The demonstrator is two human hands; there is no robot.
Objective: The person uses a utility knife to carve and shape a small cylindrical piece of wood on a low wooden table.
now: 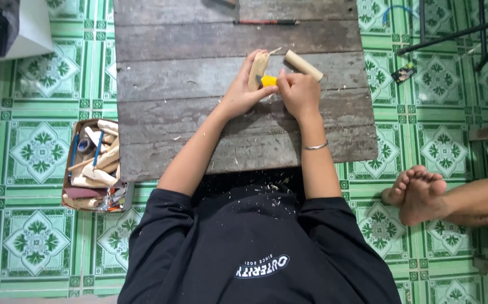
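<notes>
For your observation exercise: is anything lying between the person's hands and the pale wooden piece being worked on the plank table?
Nothing visible does. The left hand already grips the pale wooden piece, and the right hand presses a small yellow-handled tool against it. A short wooden cylinder lies just beyond, off to the side.

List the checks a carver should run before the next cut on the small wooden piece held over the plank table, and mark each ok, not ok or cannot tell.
1. Wooden piece gripped by the left hand: ok.
2. Yellow-handled tool held in the right hand: ok.
3. Blade edge and its direction: cannot tell, hidden between the hands.
4. Left fingers clear of the cutting path: cannot tell; the hands touch.
5. Loose wooden dowel lying close beside the right hand: not ok.
6. Plank table bare around the hands: ok, only shavings.
</notes>
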